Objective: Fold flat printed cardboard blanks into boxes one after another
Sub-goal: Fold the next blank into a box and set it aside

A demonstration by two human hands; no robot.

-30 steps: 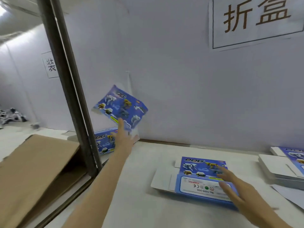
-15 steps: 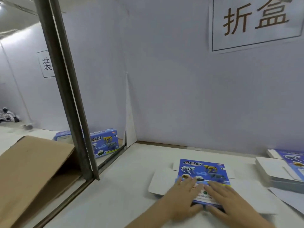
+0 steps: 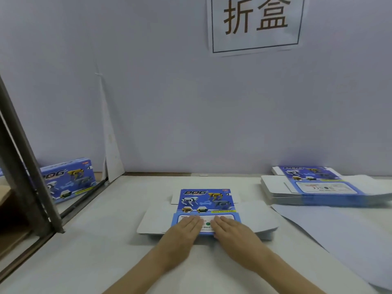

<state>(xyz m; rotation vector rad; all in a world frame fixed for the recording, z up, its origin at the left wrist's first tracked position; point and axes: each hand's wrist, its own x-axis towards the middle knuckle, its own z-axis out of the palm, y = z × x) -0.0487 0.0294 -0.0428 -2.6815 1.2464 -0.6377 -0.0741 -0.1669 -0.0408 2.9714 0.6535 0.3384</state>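
A flat blue printed cardboard blank [image 3: 206,201] with robot-dog pictures and white side flaps lies on the white table [image 3: 101,247] in front of me. My left hand [image 3: 183,232] and my right hand [image 3: 231,231] lie side by side on its near panel, fingers straight, pressing it flat. A finished blue box [image 3: 67,180] stands on its long side at the far left, beyond the metal post. At the right lies a stack of flat blanks [image 3: 318,190].
A dark metal post [image 3: 23,166] slants up at the left edge of the table. A white partition wall [image 3: 191,102] with a paper sign [image 3: 255,22] closes the back. A white sheet [image 3: 339,234] lies under the stack at right.
One second ago my left hand let a folded box go at the far left; it now stands there. My left hand came back and both hands now press the blank flat.
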